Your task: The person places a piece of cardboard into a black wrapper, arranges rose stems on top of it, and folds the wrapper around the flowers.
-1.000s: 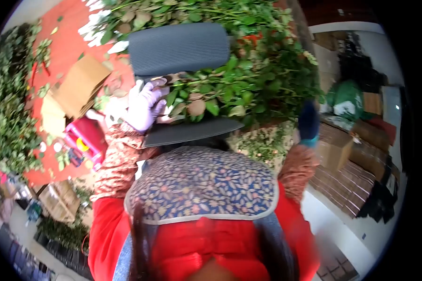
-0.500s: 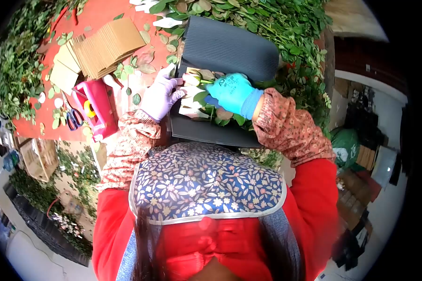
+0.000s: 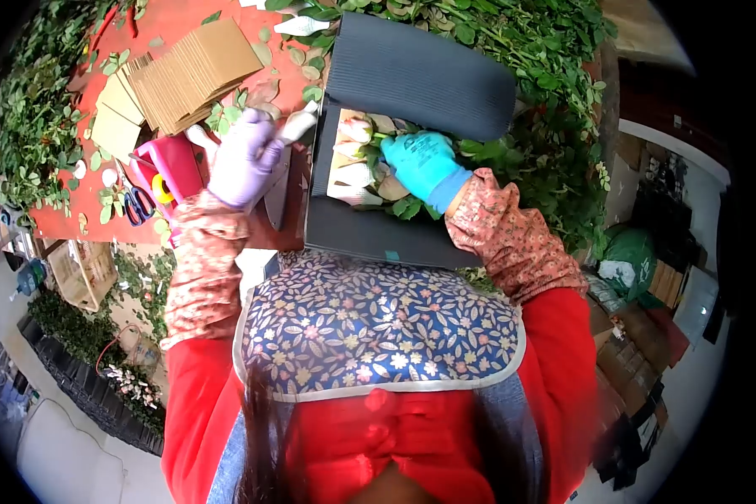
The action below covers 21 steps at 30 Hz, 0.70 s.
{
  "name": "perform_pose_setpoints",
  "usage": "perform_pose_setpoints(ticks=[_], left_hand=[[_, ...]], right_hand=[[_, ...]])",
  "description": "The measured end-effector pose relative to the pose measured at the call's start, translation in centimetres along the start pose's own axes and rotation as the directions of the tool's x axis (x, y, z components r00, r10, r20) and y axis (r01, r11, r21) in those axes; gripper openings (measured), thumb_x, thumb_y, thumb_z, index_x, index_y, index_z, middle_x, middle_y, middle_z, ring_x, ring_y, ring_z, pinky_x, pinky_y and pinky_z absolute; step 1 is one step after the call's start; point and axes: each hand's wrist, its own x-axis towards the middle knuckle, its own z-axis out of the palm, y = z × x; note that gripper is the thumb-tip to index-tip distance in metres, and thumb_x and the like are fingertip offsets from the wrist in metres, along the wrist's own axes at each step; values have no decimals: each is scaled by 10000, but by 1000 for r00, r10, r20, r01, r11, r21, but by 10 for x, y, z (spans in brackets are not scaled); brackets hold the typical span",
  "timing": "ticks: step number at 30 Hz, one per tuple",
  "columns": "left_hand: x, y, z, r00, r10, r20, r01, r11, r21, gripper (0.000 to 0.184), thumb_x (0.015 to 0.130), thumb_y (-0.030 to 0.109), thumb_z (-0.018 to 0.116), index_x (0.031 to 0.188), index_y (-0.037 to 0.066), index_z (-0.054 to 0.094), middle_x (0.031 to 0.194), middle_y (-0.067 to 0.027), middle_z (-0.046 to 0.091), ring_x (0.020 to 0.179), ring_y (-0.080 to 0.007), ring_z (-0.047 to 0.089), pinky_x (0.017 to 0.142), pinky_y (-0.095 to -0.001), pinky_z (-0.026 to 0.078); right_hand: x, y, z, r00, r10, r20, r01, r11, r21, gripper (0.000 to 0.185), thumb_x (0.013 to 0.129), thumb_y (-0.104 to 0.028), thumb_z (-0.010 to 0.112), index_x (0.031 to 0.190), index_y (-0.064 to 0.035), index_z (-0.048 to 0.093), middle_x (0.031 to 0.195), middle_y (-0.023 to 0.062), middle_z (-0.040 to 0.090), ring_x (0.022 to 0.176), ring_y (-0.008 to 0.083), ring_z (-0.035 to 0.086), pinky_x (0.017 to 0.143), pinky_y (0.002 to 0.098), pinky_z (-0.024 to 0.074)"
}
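My left hand (image 3: 245, 160), in a lavender glove, hovers over the red table left of the dark ribbed board, its fingers loosely bent and apart. A white-netted bud (image 3: 298, 123) lies beside its fingertips. My right hand (image 3: 426, 166), in a teal glove, is closed around leafy rose stems on the board. Pale pink and white rose heads (image 3: 355, 174) lie left of it, on a tan cardboard piece (image 3: 343, 134). The board's upper flap (image 3: 420, 76) is raised behind them, and its lower part (image 3: 370, 233) lies nearest my apron.
Stacked cardboard pieces (image 3: 195, 74) lie at the back left of the red table (image 3: 164, 23). Nearby are a pink holder (image 3: 175, 168) and scissors (image 3: 138, 204). Leafy stems (image 3: 554, 109) cover the back right; more foliage (image 3: 25, 143) lines the left.
My right hand, away at the right at first, came onto the stems and stays there. My left hand has left the rose heads and moved left. The rose heads now show more fully.
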Motion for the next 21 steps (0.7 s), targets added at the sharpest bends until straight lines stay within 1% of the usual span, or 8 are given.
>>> perform_pose_setpoints(ticks=[2, 3, 7, 8, 10, 11, 16, 21], left_hand=[[-6, -3, -10, 987, -49, -152, -26, 890, -456, 152, 775, 34, 644, 717, 5, 507, 878, -135, 605, 831, -257, 570, 738, -346, 462], [-10, 3, -11, 991, -117, -57, 57, 786, -616, 153, 780, -12, 574, 678, 20, 464, 924, -120, 636, 863, -188, 574, 759, -303, 466], [-19, 14, 21, 952, -251, 177, 272, 425, -863, 53, 815, 3, 537, 850, 40, 521, 784, -48, 573, 735, -129, 555, 688, -285, 479], [-19, 18, 27, 929, -284, 239, 368, 630, -684, 161, 877, 153, 641, 960, 27, 584, 753, -41, 587, 726, -126, 566, 666, -292, 483], [-12, 29, 33, 881, -207, 425, 405, 792, -456, 372, 880, 367, 711, 1043, 42, 630, 733, -60, 621, 696, -165, 608, 660, -316, 496], [-18, 25, 59, 925, -160, 344, 320, 815, -482, 423, 855, 460, 724, 1004, 68, 673, 725, -105, 643, 672, -232, 637, 647, -343, 501], [-3, 32, 57, 979, -19, 203, 120, 859, -498, 320, 877, 405, 675, 890, 85, 682, 735, -117, 644, 699, -302, 642, 638, -420, 487], [0, 24, 56, 961, 146, 237, -48, 926, -375, 265, 894, 350, 660, 863, 87, 664, 764, -108, 629, 733, -303, 636, 655, -400, 484]], right_hand=[[-7, 12, 0, 982, -106, -155, 127, 983, 130, 208, 930, -297, 577, 928, -91, 607, 698, 99, 645, 616, 313, 651, 544, 459, 495], [-12, 14, -2, 974, -104, -202, 142, 972, 188, 235, 928, -325, 585, 991, -100, 615, 716, 101, 643, 629, 309, 648, 561, 455, 497], [-42, 16, -32, 955, -168, -243, 250, 897, 364, 369, 931, -431, 556, 1174, -155, 592, 839, 139, 651, 741, 344, 647, 663, 480, 504], [-46, 12, -39, 957, -209, -200, 260, 925, 278, 399, 926, -442, 557, 1232, -187, 585, 904, 150, 631, 791, 330, 643, 692, 463, 508], [-47, 6, -35, 954, -230, -194, 272, 933, 233, 414, 928, -433, 553, 1240, -162, 583, 919, 144, 622, 795, 317, 644, 684, 456, 509], [-44, 3, -29, 953, -233, -191, 275, 934, 230, 414, 928, -433, 553, 1240, -162, 583, 919, 144, 622, 795, 317, 644, 684, 456, 509], [-24, -8, -24, 969, -247, 10, 246, 967, 64, 357, 891, -310, 598, 1189, -116, 620, 943, 100, 597, 780, 277, 627, 692, 409, 493], [-29, -5, -11, 935, -296, -193, 310, 949, 46, 206, 841, -260, 633, 945, -85, 598, 860, 99, 615, 732, 283, 652, 617, 434, 511]])
